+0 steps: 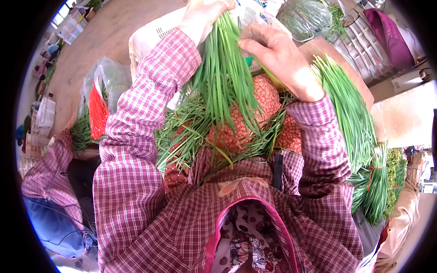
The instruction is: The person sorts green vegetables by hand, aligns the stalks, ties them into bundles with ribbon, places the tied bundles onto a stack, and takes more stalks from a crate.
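My left hand (pixel 203 20) is closed round the upper end of a bunch of garlic chives (pixel 225 68), whose long green leaves hang down over my lap. At the bunch's right edge is my right hand (pixel 277 52), its thumb and fingers bent together in a pinch; whatever lies between them is hidden. A yellowish leaf (pixel 273 78) shows just below that hand. Loose chive trimmings (pixel 186 120) cover the red patterned cloth (pixel 264 98) on my lap. Behind both hands stands a white plastic basket (pixel 161 27).
Loose chives (pixel 348 109) lie in a long pile on the right, with tied bunches (pixel 378 186) nearer me. Red ties (pixel 97 113) hang by a clear plastic bag (pixel 109 75) on the left. Another person's plaid sleeve (pixel 54 168) is at far left. White crates (pixel 359 38) stand back right.
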The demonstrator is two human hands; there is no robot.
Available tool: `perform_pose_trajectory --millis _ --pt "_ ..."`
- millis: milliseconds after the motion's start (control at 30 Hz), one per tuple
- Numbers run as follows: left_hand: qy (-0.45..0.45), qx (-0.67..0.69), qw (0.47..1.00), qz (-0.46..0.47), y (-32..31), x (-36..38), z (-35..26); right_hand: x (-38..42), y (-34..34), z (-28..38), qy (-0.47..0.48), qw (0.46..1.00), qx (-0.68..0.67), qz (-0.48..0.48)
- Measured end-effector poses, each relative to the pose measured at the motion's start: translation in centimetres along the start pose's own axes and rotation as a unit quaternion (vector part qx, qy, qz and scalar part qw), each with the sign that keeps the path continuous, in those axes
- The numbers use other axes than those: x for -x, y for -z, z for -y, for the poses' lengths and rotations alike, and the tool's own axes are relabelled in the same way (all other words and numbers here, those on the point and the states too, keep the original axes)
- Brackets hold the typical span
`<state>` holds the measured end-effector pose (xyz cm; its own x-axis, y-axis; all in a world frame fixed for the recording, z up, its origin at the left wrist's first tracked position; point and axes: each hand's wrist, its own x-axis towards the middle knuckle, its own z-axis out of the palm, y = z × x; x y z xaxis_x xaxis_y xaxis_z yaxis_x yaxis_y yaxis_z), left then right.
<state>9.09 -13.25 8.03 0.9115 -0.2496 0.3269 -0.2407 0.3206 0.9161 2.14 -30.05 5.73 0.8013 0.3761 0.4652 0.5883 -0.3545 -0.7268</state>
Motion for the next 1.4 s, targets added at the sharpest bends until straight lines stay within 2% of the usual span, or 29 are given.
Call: perform_pose_trajectory --millis 33,100,133,167,233,300,333,367,433,467,500,533,567,633,667,700,767,800,867,900,967,1033,1100,1167,1200,1233,1267,1333,1400 --pt "-0.008 -0.001 1.0 0.003 -0.4 0.0 0.2 0.9 0.8 -0.3 0.007 1.0 0.004 -0.003" --pt "-0.234 -0.222 0.946 0.013 -0.3 -1.7 0.2 0.8 2.7 1.9 -0.171 0.958 -0.203 0.111" --pt "-0.338 -0.327 0.883 0.018 -0.2 -2.2 0.3 0.7 3.7 2.1 -0.159 0.957 -0.21 0.122" --pt "-0.338 -0.329 0.881 0.019 -0.2 -2.2 -0.2 1.1 4.0 2.3 -0.156 0.957 -0.211 0.121" --pt "-0.125 -0.271 0.954 -0.027 -0.1 -1.9 -1.5 2.0 5.0 2.6 -0.106 0.92 -0.346 0.149" --pt "-0.146 -0.243 0.958 -0.042 -0.7 -1.7 -2.3 2.7 6.4 3.0 -0.054 0.84 -0.488 0.232" --pt "-0.207 -0.333 0.92 -0.002 -1.1 -1.0 -2.6 4.4 6.6 3.8 -0.115 0.911 -0.322 0.232" --pt "-0.271 -0.427 0.862 0.022 -0.7 -1.1 -4.3 3.9 6.3 5.1 -0.156 0.95 -0.139 0.231" --pt "-0.46 -0.466 0.743 0.141 -0.2 -4.2 -0.1 4.3 5.0 4.9 -0.13 0.964 -0.129 0.194" --pt "-0.364 -0.527 0.742 0.2 -1.0 -2.9 0.0 4.3 5.6 5.5 -0.029 0.976 -0.037 0.212" --pt "-0.284 -0.613 0.697 0.241 -2.8 -1.0 0.5 4.4 5.9 6.4 -0.049 0.977 -0.055 0.202" --pt "-0.209 -0.692 0.629 0.287 -4.6 0.9 0.8 4.9 5.9 7.1 -0.073 0.977 -0.092 0.176" --pt "-0.158 -0.792 0.507 0.3 -5.9 1.8 0.8 4.9 6.0 7.9 -0.101 0.976 -0.123 0.149" --pt "-0.065 -0.754 0.534 0.377 -6.8 2.6 1.6 4.3 5.8 7.7 -0.119 0.982 -0.069 0.127" --pt "-0.132 -0.703 0.579 0.391 -6.8 4.5 4.3 4.4 5.7 7.5 -0.148 0.983 -0.012 0.108" --pt "-0.184 -0.702 0.571 0.382 -6.3 5.8 8.3 4.5 4.9 6.6 -0.091 0.992 0.0 0.083" --pt "-0.251 -0.712 0.545 0.365 -6.8 8.5 14.5 4.8 3.3 3.7 0.004 0.997 0.028 0.067" --pt "-0.266 -0.723 0.528 0.359 -7.9 10.1 15.6 5.3 2.4 2.9 -0.014 0.997 0.006 0.08" --pt "-0.244 -0.739 0.415 0.472 -8.7 13.5 16.1 5.8 1.1 1.4 -0.032 0.994 0.028 0.1" --pt "-0.264 -0.738 0.426 0.452 -8.8 15.0 16.3 6.3 0.5 0.6 -0.037 0.991 0.056 0.119" --pt "-0.193 -0.697 0.429 0.541 -9.7 16.0 15.6 6.9 0.1 0.1 -0.049 0.99 0.044 0.125" --pt "-0.192 -0.679 0.441 0.554 -9.7 17.1 17.3 7.2 -0.6 -0.2 -0.094 0.988 0.048 0.117" --pt "-0.167 -0.68 0.419 0.578 -10.1 18.4 18.6 7.9 -1.1 -1.0 -0.129 0.982 0.063 0.122" --pt "-0.151 -0.65 0.452 0.591 -10.3 18.7 19.5 8.3 -2.1 -2.4 -0.095 0.99 0.005 0.104" --pt "-0.125 -0.644 0.438 0.614 -10.8 19.1 19.5 8.3 -2.1 -1.5 -0.096 0.99 0.006 0.106" --pt "-0.1 -0.638 0.423 0.636 -11.0 19.2 19.8 8.4 -2.9 -2.2 -0.146 0.982 -0.019 0.122" --pt "-0.125 -0.627 0.447 0.626 -10.5 19.5 20.1 8.4 -3.4 -2.2 -0.147 0.982 -0.046 0.113" --pt "-0.102 -0.637 0.439 0.625 -10.7 19.7 20.6 8.0 -4.6 -2.5 -0.143 0.981 -0.075 0.106" --pt "-0.077 -0.652 0.427 0.622 -11.5 19.9 21.2 7.3 -5.9 -2.7 -0.087 0.99 0.025 0.104"
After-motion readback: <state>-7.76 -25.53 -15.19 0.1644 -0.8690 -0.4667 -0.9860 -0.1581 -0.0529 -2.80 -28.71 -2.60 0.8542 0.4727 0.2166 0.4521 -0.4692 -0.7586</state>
